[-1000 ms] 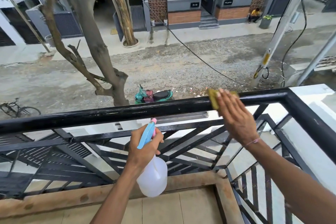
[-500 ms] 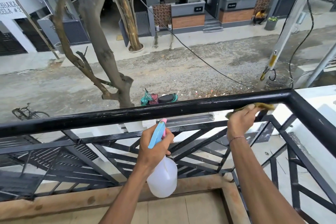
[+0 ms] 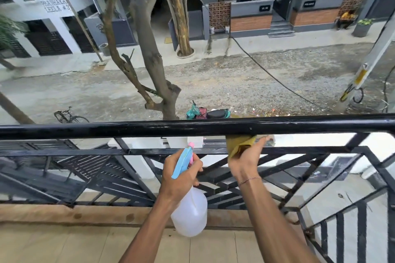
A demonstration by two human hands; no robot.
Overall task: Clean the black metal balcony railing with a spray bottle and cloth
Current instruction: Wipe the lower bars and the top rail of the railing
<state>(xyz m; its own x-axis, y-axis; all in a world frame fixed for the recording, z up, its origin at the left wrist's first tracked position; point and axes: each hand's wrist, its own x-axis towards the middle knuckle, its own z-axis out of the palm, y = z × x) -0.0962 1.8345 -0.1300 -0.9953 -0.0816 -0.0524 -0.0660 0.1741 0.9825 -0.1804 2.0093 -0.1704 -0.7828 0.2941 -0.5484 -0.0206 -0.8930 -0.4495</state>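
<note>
Railing [image 3: 149, 127] top bar | right hand [image 3: 243, 161], pinching cloth [image 3: 239, 144], moved leftward, now apparently wiping underside | left hand [image 3: 179, 177] grips spray bottle [image 3: 190, 213] below bar | underside pass progressing

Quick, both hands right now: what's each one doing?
Left hand: grips the spray bottle by its neck.
Right hand: holds the yellow cloth under the top rail.

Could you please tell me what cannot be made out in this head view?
- Yellow-green cloth: upper part hidden behind the black metal top rail.
- Right hand fingers: blurred.
- White plastic spray bottle: liquid level unreadable; neck covered by the left hand.
</note>
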